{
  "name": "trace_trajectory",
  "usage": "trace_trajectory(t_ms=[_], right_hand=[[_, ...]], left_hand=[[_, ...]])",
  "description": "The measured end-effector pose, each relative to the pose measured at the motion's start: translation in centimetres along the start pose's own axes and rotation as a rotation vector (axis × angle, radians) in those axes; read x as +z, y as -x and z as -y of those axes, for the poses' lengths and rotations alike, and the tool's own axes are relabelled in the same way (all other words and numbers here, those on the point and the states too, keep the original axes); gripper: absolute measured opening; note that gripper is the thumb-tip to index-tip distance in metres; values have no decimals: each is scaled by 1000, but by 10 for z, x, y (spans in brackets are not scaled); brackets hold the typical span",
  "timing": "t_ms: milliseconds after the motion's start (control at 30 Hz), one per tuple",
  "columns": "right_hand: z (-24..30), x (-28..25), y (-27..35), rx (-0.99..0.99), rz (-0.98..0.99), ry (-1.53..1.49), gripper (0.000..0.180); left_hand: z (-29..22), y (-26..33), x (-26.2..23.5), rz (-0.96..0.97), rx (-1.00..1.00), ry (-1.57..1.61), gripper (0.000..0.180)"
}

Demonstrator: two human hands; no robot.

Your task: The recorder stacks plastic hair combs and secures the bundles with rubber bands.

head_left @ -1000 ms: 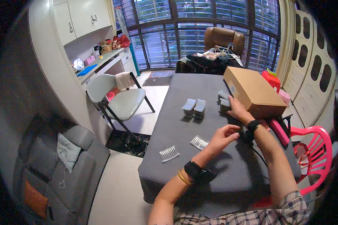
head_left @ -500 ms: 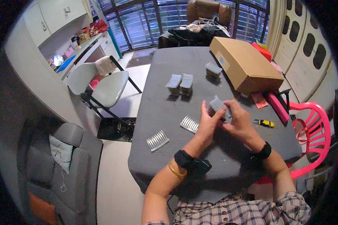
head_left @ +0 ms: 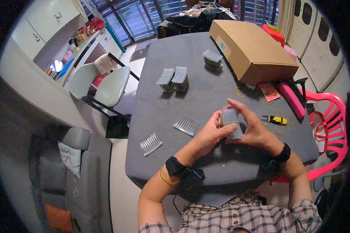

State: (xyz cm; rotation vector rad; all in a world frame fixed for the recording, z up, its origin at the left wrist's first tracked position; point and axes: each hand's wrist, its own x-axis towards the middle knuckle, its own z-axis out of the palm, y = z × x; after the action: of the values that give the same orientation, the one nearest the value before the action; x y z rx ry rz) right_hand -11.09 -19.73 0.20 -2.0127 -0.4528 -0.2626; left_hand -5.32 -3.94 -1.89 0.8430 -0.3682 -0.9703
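Between my two hands, over the near right part of the table, is a bundle of stacked clear plastic hair combs [head_left: 230, 115] with a rubber band round it. My left hand [head_left: 212, 132] is closed on its left side, the thumb pressed on the near face. The fingers of my right hand [head_left: 256, 130] curl round its far and right side. Left of my hands lie two loose clear hair combs, one comb [head_left: 186, 126] nearer the bundle and another comb [head_left: 151, 144] by the left edge. Farther off, two comb bundles [head_left: 173, 79] stand side by side, and a third bundle [head_left: 212, 58] sits to their right.
A brown cardboard box [head_left: 252, 50] fills the far right of the grey-covered table [head_left: 151, 105]. Near it lie a pink case [head_left: 291, 100], a reddish packet [head_left: 268, 91], loose rubber bands [head_left: 241, 92] and a yellow-and-black tool [head_left: 275, 119]. A pink chair [head_left: 336, 141] stands at the right.
The bundle in my hands has turned, so its banded, ridged face shows more. My view has shifted, and the table things appear moved with it.
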Motion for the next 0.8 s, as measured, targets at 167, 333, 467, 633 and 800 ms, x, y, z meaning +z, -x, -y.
trace_trajectory(t_ms=[167, 333, 467, 633, 800], right_hand=[[5, 0, 0, -110, 64, 148, 95], [2, 2, 1, -105, 27, 68, 98], [-1, 2, 3, -133, 25, 124, 98], [3, 6, -1, -45, -18, 0, 95], [4, 1, 1, -73, -77, -43, 68]], left_hand=[[-1, 3, 1, -34, -63, -85, 55], [-7, 5, 3, -49, -41, -61, 49], [-2, 3, -3, -21, -59, -73, 47], [3, -1, -9, -43, -73, -7, 43], [-9, 2, -7, -92, 3, 65, 41]])
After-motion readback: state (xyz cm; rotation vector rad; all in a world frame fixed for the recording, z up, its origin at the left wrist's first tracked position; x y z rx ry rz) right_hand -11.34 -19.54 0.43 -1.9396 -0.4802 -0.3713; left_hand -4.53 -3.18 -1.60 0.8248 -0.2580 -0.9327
